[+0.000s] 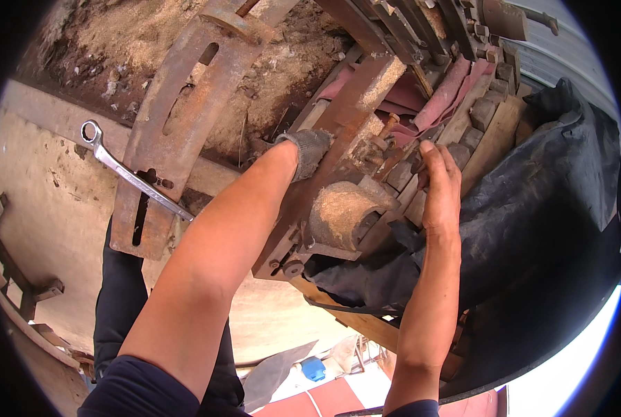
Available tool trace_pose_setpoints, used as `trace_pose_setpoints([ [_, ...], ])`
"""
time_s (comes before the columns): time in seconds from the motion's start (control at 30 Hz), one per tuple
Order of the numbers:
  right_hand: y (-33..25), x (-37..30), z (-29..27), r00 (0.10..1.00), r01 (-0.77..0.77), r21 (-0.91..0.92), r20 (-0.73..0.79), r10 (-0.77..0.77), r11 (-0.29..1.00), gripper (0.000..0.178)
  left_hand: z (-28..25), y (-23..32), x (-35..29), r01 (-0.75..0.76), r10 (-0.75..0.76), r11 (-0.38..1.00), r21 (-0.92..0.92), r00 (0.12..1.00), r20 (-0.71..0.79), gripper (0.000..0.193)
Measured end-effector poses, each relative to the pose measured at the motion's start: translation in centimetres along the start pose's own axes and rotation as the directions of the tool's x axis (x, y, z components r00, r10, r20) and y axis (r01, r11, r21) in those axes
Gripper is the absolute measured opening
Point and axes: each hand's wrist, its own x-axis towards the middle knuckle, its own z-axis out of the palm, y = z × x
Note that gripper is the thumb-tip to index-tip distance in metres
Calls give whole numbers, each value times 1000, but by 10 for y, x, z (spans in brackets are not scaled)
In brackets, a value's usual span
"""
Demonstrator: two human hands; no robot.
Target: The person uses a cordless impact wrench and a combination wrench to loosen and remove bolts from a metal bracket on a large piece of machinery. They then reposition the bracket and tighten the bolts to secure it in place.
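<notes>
My left hand (312, 151), in a grey knit glove, reaches in against a rusty steel beam (349, 115); its fingers are hidden behind the metal. On the other side of that beam, my bare right hand (441, 182) is bent with its fingers partly curled beside rusty bolts (390, 126) and wooden blocks (472, 135). Whatever lies between its fingertips is too small to make out. Left of my left forearm, a shiny ring spanner (138, 182) rests across a curved, slotted rusty plate (178, 118); my forearm covers its lower end.
A sawdust-covered round metal housing (338, 214) sits between my arms. Black sheeting (526, 208) drapes over the right side, near folded pink cloth (444, 97). Sawdust (290, 62) is heaped at the back. A blue object (313, 369) lies below.
</notes>
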Motion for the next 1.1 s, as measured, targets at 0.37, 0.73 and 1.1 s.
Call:
trace_pose_setpoints([
  [0.37, 84, -39, 2, 950, -206, 976, 184, -250, -64, 42, -2, 12, -8, 185, -324, 93, -978, 935, 146, 48],
  [0.73, 118, -84, 12, 981, -44, 636, -116, 152, 770, 29, -15, 31, 3, 98, -665, -139, -985, 728, 166, 42],
  [1.1, 106, -134, 35, 957, -93, 467, -203, 209, 880, 51, -45, 43, -23, -308, -822, -21, -951, 547, -159, 30],
])
